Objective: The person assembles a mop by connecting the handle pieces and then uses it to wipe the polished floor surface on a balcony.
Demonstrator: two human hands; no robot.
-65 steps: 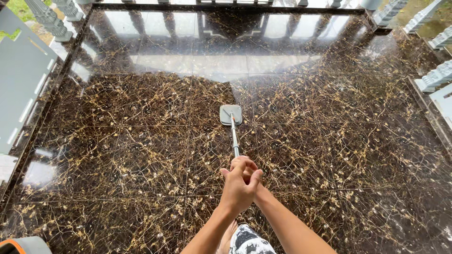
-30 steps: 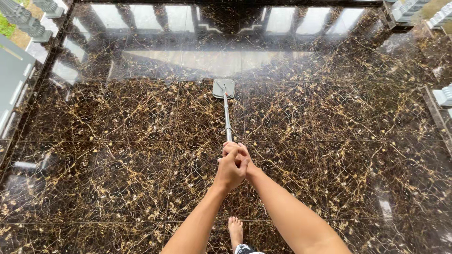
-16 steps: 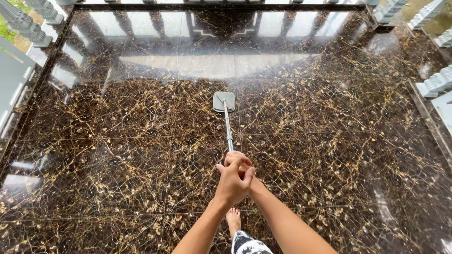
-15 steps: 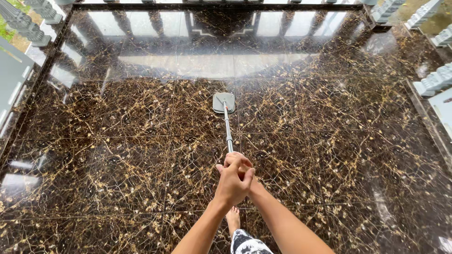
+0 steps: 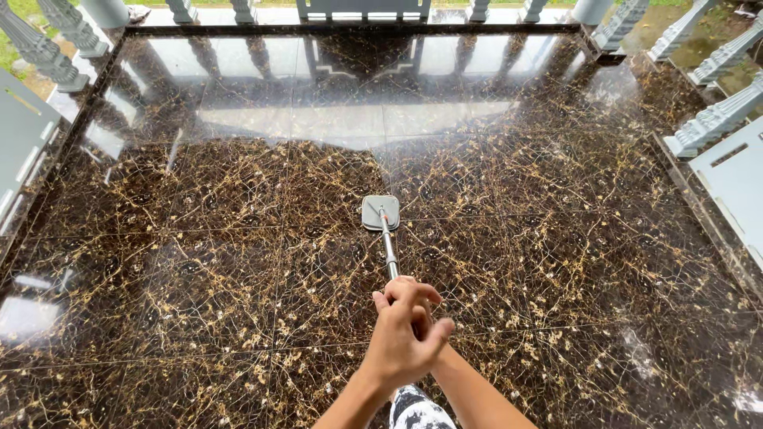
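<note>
Both my hands grip the end of a mop's metal handle (image 5: 389,254) in the lower middle of the view. My left hand (image 5: 401,340) lies on top, wrapped over my right hand (image 5: 423,316), which is mostly hidden beneath it. The handle runs away from me to a flat grey square mop head (image 5: 380,213) resting on the glossy dark brown marble floor (image 5: 199,262) with gold veining. A bit of my patterned shorts shows at the bottom edge.
A grey stone balustrade (image 5: 56,40) borders the floor at the far side, the left and the right (image 5: 707,119). A grey panel (image 5: 20,143) stands at the left edge and a light panel (image 5: 735,183) at the right. The wet floor mirrors the railing.
The mop head was pushed away from me, then drawn back toward me. My arms have bent and my hands have come closer to my body.
</note>
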